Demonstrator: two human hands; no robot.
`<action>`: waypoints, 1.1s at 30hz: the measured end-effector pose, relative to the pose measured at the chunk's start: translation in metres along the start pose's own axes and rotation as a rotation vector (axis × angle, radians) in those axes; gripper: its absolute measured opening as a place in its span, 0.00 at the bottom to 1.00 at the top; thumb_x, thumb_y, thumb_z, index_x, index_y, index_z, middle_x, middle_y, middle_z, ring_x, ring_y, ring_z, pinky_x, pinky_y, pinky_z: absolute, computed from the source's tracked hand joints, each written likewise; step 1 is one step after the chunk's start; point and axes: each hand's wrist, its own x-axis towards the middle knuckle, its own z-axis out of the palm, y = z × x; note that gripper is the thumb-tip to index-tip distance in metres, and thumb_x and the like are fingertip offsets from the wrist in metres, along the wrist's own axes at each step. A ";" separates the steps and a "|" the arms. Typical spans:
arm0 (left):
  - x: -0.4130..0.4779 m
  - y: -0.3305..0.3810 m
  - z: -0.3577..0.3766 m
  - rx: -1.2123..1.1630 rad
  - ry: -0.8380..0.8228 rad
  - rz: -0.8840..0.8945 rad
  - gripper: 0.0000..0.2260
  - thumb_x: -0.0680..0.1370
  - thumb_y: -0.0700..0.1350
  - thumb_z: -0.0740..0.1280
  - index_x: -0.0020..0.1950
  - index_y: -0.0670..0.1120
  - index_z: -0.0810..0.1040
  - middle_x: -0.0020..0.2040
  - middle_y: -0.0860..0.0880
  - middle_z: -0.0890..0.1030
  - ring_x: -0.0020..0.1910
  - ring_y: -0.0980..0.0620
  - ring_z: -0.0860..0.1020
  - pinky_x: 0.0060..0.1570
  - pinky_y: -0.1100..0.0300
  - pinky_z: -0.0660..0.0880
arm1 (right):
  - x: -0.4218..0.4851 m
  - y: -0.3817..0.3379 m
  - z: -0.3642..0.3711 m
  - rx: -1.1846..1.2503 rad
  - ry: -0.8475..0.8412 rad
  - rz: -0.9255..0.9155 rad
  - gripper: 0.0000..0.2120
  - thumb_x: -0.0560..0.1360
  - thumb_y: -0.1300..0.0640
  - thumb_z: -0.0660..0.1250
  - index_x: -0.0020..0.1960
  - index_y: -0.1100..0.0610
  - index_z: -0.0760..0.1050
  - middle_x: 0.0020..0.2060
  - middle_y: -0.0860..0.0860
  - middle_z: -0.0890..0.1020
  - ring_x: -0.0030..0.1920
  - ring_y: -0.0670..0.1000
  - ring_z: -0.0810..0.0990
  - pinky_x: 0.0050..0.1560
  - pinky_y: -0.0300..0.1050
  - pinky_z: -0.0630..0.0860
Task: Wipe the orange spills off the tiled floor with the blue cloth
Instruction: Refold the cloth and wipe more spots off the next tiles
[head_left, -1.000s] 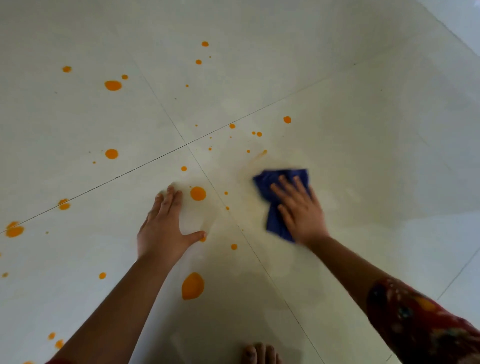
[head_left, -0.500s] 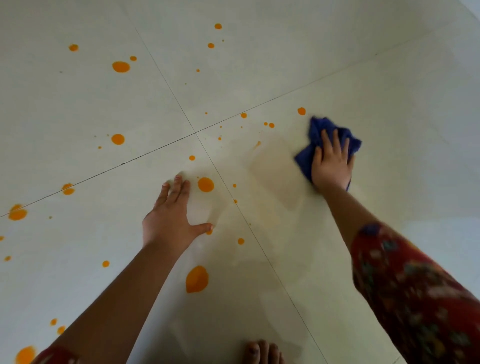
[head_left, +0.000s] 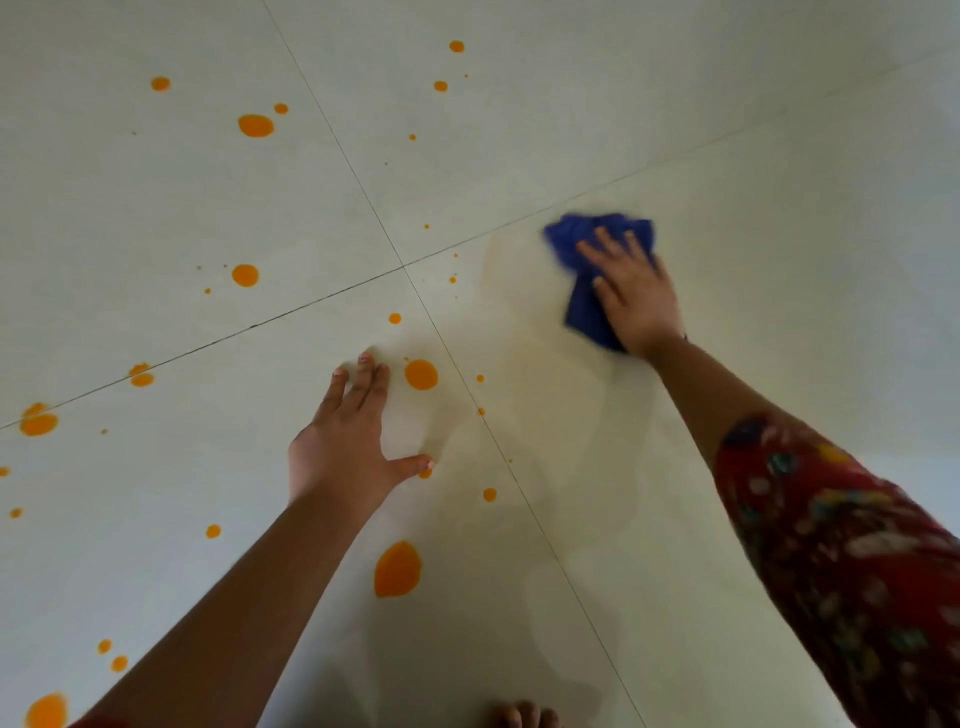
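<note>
Palms down, right hand presses blue cloth, left hand rests on floor.

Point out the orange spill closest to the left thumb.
The small orange drop at the tip of the left hand's thumb; the round orange spill above and the oval orange spill below lie clear of it.
</note>
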 end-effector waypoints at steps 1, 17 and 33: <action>0.000 0.001 0.000 0.003 0.000 -0.001 0.49 0.69 0.70 0.65 0.79 0.53 0.42 0.78 0.59 0.40 0.77 0.56 0.42 0.61 0.56 0.71 | 0.016 0.000 -0.004 0.010 0.018 0.184 0.23 0.82 0.48 0.48 0.76 0.42 0.56 0.78 0.45 0.56 0.78 0.52 0.50 0.75 0.58 0.53; 0.000 -0.004 0.005 -0.024 0.035 0.001 0.49 0.68 0.71 0.65 0.79 0.54 0.42 0.78 0.59 0.41 0.77 0.57 0.42 0.62 0.55 0.71 | 0.024 -0.069 0.016 -0.033 0.026 -0.064 0.24 0.81 0.46 0.47 0.77 0.42 0.56 0.77 0.44 0.57 0.78 0.51 0.51 0.75 0.58 0.53; -0.002 -0.008 0.007 -0.070 0.038 0.010 0.49 0.68 0.71 0.65 0.79 0.54 0.42 0.78 0.60 0.40 0.77 0.59 0.42 0.60 0.57 0.72 | -0.006 -0.096 0.022 -0.021 -0.058 -0.361 0.24 0.80 0.44 0.46 0.76 0.40 0.58 0.77 0.42 0.58 0.78 0.50 0.51 0.75 0.57 0.51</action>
